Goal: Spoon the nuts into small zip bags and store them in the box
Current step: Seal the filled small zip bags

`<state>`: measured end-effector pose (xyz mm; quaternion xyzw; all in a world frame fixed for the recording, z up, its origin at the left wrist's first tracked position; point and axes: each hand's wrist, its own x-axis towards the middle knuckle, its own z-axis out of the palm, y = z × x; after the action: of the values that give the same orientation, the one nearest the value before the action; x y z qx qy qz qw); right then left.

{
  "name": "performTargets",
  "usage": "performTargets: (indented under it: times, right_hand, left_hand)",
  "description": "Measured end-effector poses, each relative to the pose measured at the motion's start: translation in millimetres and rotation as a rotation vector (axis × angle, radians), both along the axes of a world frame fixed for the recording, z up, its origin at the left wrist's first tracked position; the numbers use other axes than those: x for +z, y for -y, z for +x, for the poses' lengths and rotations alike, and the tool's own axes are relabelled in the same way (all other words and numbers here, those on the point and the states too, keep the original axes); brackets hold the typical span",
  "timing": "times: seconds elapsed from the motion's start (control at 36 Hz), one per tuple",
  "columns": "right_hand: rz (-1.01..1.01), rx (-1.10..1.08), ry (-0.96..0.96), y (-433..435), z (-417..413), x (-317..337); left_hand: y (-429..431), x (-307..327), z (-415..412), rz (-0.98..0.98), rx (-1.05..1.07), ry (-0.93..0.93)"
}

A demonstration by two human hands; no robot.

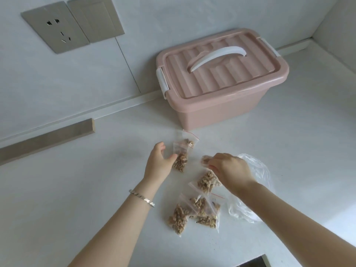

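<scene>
Item 1, at 6 o'clock on the edge of my view: a dark opening point(250, 263) in the white counter point(92, 189), cut off by the frame.

Item 2, just past it towards 12: a cluster of filled bags point(194, 213), about three small zip bags of nuts, overlapping and lying flat.

Item 3, at 1 o'clock from the cluster: a single filled bag point(207, 183), partly under my right wrist.

Item 4, at 3 o'clock from that: a crumpled clear sack point(256, 189). I see no nuts in it.

Item 5: right hand point(229, 168), fingers curled down and pinching a small held bag point(204, 160) of nuts.

Item 6, at 9 o'clock from it: left hand point(159, 160) with a bracelet point(142, 198) on the wrist. The thumb touches the near bag point(181, 158) and the fingers are loosely curved. I cannot tell whether it grips.

Item 7, at 12 o'clock from that bag and overlapping it: a far bag point(187, 141).

Item 8, farther towards 1 o'clock: the pink box point(221, 105) with its lid point(231, 79) on. The one side latch point(162, 81) I can see clearly is down.

Item 9, on the wall at 10 o'clock: a socket plate point(55, 27).

Status, in my judgement: the filling looks finished, and no spoon is in view. Storage is not begun. The box has to be opened and every bag put inside.
</scene>
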<state>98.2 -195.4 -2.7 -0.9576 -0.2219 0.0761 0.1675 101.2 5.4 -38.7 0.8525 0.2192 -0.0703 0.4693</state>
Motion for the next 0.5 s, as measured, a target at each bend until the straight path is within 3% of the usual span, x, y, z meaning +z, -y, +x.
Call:
performTargets:
  times: [0.08,0.25,0.33,0.5]
  right_hand:
    - [-0.056,0.073,-0.067,1,-9,-8]
    - [0.178,0.006,-0.060,6,-28,-3]
    - [0.292,-0.030,-0.025,12,-38,0]
    - [0.465,-0.080,-0.020,20,-54,10]
  left_hand:
    - [4,-12,23,-0.008,-0.001,-0.075]
    - [13,-29,38,-0.007,0.017,-0.126]
    - [13,-34,31,0.008,0.032,-0.097]
    - [16,-7,-3,-0.163,-0.006,0.042]
